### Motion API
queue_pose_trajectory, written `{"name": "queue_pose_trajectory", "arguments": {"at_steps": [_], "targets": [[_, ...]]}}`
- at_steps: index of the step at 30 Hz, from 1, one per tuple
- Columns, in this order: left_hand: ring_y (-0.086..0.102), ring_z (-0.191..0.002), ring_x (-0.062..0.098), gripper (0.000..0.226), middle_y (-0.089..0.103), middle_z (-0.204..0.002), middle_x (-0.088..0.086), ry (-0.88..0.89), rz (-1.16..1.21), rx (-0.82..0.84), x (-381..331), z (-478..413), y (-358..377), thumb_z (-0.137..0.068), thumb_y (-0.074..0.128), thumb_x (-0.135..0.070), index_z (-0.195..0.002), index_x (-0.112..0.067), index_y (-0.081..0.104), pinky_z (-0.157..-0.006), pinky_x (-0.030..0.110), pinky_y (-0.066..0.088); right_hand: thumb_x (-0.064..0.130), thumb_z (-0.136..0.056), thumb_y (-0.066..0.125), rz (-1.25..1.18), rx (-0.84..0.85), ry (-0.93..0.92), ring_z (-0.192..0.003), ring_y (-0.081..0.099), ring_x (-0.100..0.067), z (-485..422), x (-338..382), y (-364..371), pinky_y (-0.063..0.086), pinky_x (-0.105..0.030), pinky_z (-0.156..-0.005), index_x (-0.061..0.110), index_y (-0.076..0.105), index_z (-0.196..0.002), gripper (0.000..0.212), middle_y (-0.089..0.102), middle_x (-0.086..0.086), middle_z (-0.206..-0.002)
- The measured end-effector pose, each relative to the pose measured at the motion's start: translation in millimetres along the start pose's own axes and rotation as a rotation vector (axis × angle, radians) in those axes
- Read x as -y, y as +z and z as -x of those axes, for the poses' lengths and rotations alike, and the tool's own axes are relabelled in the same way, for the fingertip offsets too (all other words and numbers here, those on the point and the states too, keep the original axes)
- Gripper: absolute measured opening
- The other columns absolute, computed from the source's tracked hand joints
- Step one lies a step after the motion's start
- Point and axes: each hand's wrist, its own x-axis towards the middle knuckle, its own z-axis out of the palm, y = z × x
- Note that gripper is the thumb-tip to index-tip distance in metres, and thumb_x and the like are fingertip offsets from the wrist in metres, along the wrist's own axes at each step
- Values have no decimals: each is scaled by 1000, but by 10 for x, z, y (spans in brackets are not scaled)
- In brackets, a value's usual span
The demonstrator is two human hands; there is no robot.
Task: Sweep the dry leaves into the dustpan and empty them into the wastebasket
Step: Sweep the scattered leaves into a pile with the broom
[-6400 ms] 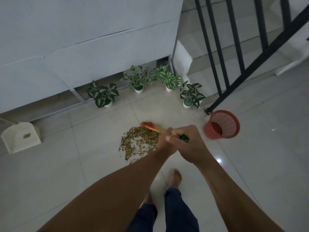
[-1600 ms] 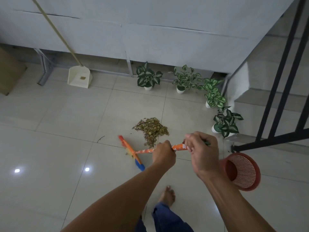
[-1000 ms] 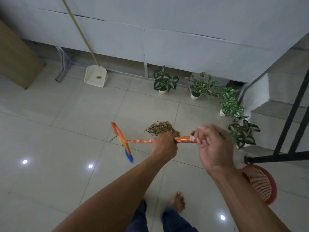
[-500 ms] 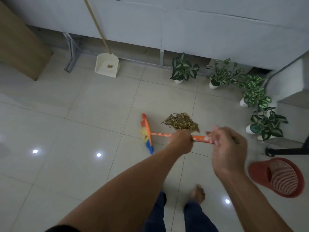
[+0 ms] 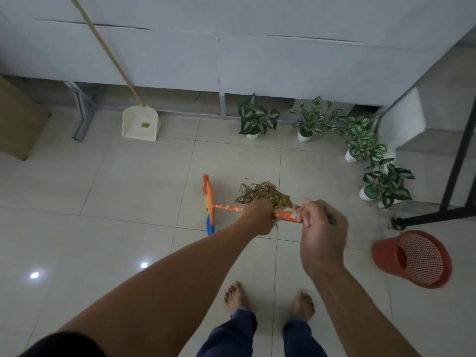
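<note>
Both hands are gripping the orange flower-patterned broom handle (image 5: 284, 215), which is lying nearly level across the middle of the view. The left hand (image 5: 258, 217) is curling closed around the shaft further down, toward the head, and the right hand (image 5: 320, 229) is wrapping shut around the upper end, where a dark green tip is poking out past the knuckles. The orange and blue broom head (image 5: 209, 203) is standing on edge to the left of the small heap of dry brown leaves (image 5: 265, 193), near it but apart. The heap is lying on the pale glossy floor tiles (image 5: 128, 191), just beyond the hands.

The cream plastic dustpan (image 5: 140, 123) with its long pale wooden handle is leaning against the grey wall, well apart from the leaves to the far left. The red mesh plastic wastebasket (image 5: 414, 258) is lying on its side at the right, its open mouth facing the camera. Four potted plants with green-and-white striped leaves (image 5: 257, 118) are lining the wall and the stair base. Two bare feet (image 5: 235, 296) below dark blue trouser legs are standing on the tiles at the bottom.
</note>
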Motion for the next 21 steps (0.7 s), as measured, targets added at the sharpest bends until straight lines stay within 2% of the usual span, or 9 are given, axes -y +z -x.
{"name": "queue_pose_trajectory", "arguments": {"at_steps": [5,8,10,12,13,15,17,19,21], "targets": [[62,-103,33,21,66,-108,14,122,-35,32,-336,-191,188,-95,55,-27,-101,-8,63,-80,39,50,-5,-90,52,24,-145,-4,-62,30,-29,-3,-79,-313,46,-22,-70,1,39,-51,42,27,-24,-56],[63,-102,34,24,66,-108,15,236,-84,68,-788,-259,283,-94,53,-27,-103,-7,62,-77,39,52,-5,-91,52,53,-190,6,-59,36,-29,-78,84,-681,48,-26,-75,12,47,-47,48,35,-20,-54],[64,-98,33,26,66,-103,14,275,-146,100,-1079,-284,297,-94,53,-31,-101,-7,62,-71,37,51,-8,-95,49,70,-206,-17,-57,50,-13,-118,219,-907,54,-25,-86,10,58,-53,46,46,-2,-52],[64,-93,31,31,65,-98,13,277,-192,122,-1289,-317,269,-95,53,-37,-99,-8,62,-65,34,45,-9,-97,48,84,-210,26,-62,58,7,-196,333,-1049,47,-3,-78,-7,67,-82,25,48,10,-63],[64,-92,31,32,64,-96,12,271,-212,127,-1364,-335,242,-96,53,-39,-99,-8,62,-64,33,44,-7,-97,48,69,-228,37,-64,57,15,-234,367,-1115,42,3,-72,-12,66,-93,19,49,11,-68],[64,-92,30,33,61,-92,10,251,-266,125,-1447,-391,187,-97,52,-40,-98,-8,62,-65,33,44,-4,-98,48,-24,-245,58,-62,58,4,-334,342,-1237,47,-2,-80,-17,60,-90,19,48,-1,-67],[64,-94,29,33,62,-93,9,224,-326,139,-1468,-461,148,-97,52,-39,-100,-8,63,-67,33,46,-7,-98,47,-98,-260,93,-57,53,-7,-429,307,-1254,53,-23,-94,-21,52,-81,23,43,-16,-64],[65,-96,28,32,65,-95,9,203,-371,181,-1437,-579,149,-98,52,-37,-102,-7,64,-70,34,50,-2,-98,49,-102,-324,121,-56,52,-6,-523,219,-1214,53,-22,-92,-9,55,-72,28,42,-11,-60],[66,-97,29,32,66,-96,10,190,-385,223,-1400,-716,187,-97,53,-37,-99,-7,65,-73,34,51,4,-97,53,-210,-389,174,-57,45,-14,-593,193,-1125,52,-32,-92,8,46,-55,42,37,-3,-53]]}}
